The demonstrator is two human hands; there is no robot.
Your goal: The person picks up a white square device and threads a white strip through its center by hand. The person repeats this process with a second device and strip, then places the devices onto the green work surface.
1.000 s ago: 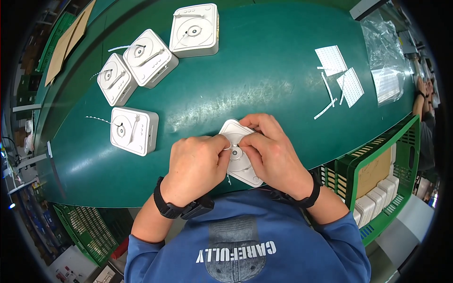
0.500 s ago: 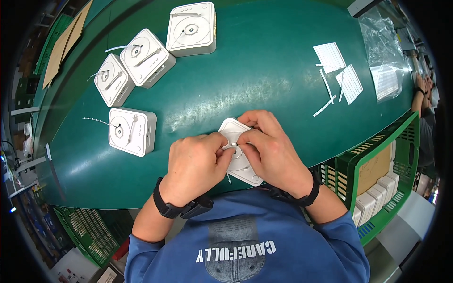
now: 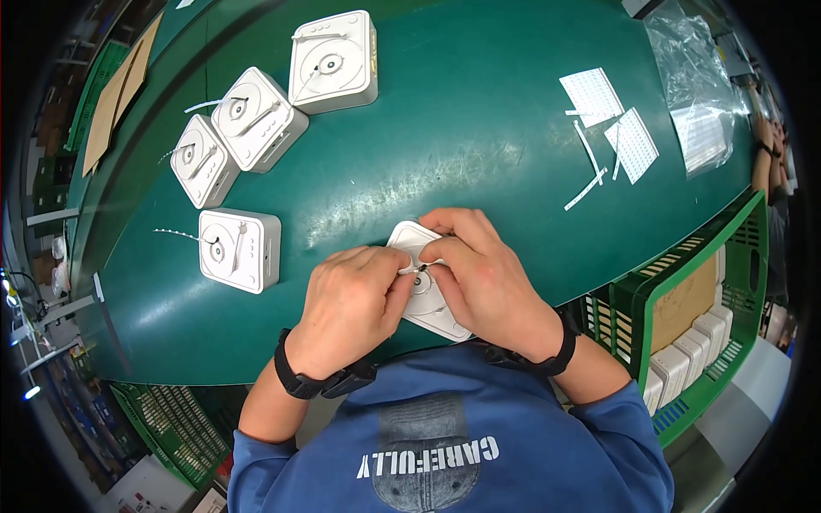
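Under my hands lies a white square player [image 3: 438, 320] styled like a small turntable, with a round disc and a rounded corner showing. My left hand [image 3: 355, 295] is closed in a pinch near the disc's hub. Opposite it my right hand [image 3: 483, 272] pinches with thumb and forefinger, its other fingers curled over the player's far edge. A tiny dark and white piece shows between the two sets of fingertips, too small to name. The fingers hide part of the disc.
Several like players stand at left, one [image 3: 239, 250] nearest, some with thin patterned strips trailing. White label sheets [image 3: 592, 96] and loose strips [image 3: 586, 190] lie at right, beside a clear plastic bag [image 3: 697, 103]. A green crate [image 3: 641, 321] holds more white units. Another person's arm [image 3: 764, 158] shows far right.
The view has shifted slightly. My hands stay pinched at the hub, and a dark bit now shows between the fingertips. The strip end below the disc is out of sight.
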